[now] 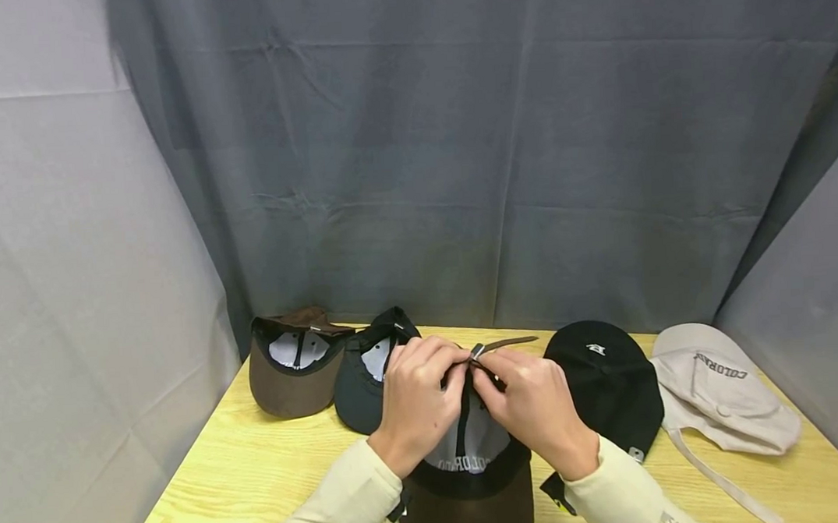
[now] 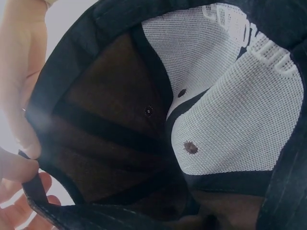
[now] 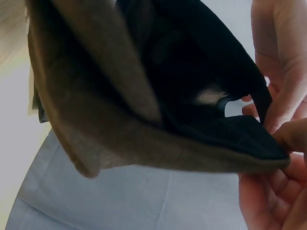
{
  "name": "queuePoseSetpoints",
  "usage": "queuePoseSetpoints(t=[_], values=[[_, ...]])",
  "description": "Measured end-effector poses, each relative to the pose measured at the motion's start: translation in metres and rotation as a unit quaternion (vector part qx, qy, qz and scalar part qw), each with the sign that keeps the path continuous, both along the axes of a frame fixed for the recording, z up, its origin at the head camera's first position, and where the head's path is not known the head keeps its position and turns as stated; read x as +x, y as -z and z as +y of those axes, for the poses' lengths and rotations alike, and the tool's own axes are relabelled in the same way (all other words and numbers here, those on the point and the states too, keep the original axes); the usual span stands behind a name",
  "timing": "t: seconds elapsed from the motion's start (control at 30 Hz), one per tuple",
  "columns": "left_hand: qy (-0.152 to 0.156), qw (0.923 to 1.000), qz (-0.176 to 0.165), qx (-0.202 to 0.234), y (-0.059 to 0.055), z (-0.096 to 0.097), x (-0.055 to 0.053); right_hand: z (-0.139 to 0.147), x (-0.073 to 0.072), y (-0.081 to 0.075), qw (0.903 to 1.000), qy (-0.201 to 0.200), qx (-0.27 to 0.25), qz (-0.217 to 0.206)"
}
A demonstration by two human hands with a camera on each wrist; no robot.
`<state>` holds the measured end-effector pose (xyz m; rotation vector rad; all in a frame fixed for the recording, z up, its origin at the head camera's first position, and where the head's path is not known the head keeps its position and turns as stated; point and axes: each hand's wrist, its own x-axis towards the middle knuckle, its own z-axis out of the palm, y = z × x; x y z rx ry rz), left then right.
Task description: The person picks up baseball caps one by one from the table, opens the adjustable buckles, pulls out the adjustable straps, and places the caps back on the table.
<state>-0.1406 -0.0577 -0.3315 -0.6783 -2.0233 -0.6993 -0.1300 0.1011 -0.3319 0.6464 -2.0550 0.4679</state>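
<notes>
A brown baseball cap point(image 1: 468, 513) is turned with its opening toward me, brim low, showing a pale mesh lining point(image 2: 235, 105) with reversed lettering. At its back, my left hand point(image 1: 418, 398) pinches the cap's strap between thumb and fingers. The right hand point(image 1: 536, 401) pinches the same strap just across from it. Between the fingertips sits a small metal buckle point(image 1: 477, 352), and the loose strap end point(image 1: 510, 342) sticks out to the right. In the right wrist view the cap's brown cloth point(image 3: 120, 143) fills the left, with fingers gripping its edge at the right.
Another brown cap point(image 1: 294, 388) and a dark cap point(image 1: 358, 393) lie on the wooden table point(image 1: 211, 489) to the left. On the right are a black cap point(image 1: 603, 386) and a beige cap point(image 1: 719, 389) with a long strap. Grey curtains point(image 1: 413, 137) enclose the table.
</notes>
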Motion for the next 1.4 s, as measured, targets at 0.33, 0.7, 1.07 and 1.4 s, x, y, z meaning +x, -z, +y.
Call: queuePoseSetpoints(t=[0.33, 0.7, 1.07, 1.4], values=[[0.007, 1.0, -0.007, 0.0, 0.001, -0.003, -0.001, -0.002, -0.002, 0.003, 0.9999, 0.007, -0.009, -0.001], [0.002, 1.0, -0.005, 0.006, 0.003, -0.003, -0.001, 0.003, -0.007, -0.002, 0.9995, 0.019, -0.026, 0.004], [0.01, 0.9995, -0.029, 0.006, -0.004, 0.001, 0.0, -0.001, -0.003, -0.002, 0.9996, 0.016, -0.022, 0.005], [0.007, 0.9998, -0.017, 0.003, -0.011, 0.002, -0.002, -0.001, -0.002, -0.007, 0.9998, 0.009, -0.018, 0.007]])
